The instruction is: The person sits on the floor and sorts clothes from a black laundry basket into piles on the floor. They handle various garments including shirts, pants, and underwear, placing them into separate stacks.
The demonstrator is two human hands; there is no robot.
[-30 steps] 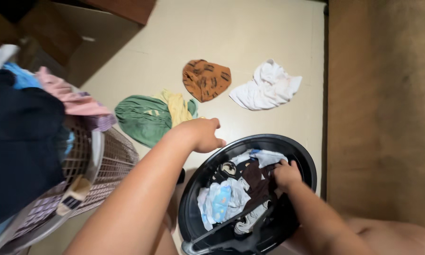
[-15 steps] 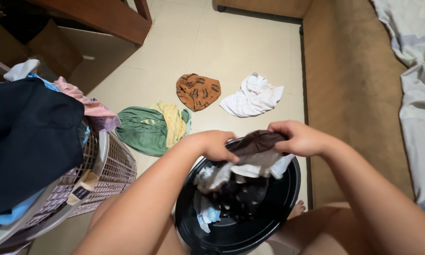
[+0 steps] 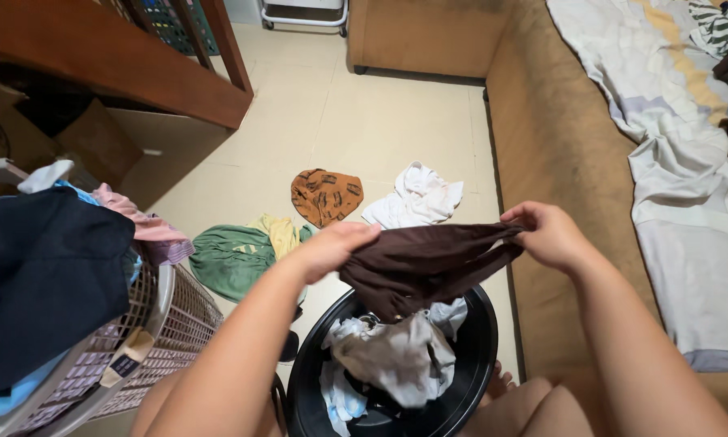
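Our left hand (image 3: 332, 247) pinches one end of a dark brown garment (image 3: 421, 267), fingers curled shut on the cloth, and our right hand (image 3: 546, 235) grips the other end the same way, so the garment hangs stretched between the two. Directly below both hands sits a round black tub (image 3: 481, 356) with pale crumpled clothes (image 3: 392, 356) inside; the brown garment's lower edge droops toward them, and we cannot tell whether it touches them. Beyond the left hand, on the tiled floor (image 3: 380, 113), lie a green garment (image 3: 230, 259) with a yellow piece (image 3: 281, 233) against it, and farther out an orange patterned piece (image 3: 325, 194) beside a white one (image 3: 416, 198). To the left of the left hand stands a woven laundry basket (image 3: 158, 324) heaped with a dark blue garment (image 3: 44, 275). To the right of the right hand runs a tan sofa (image 3: 566, 121) covered by a pale sheet (image 3: 687, 202).
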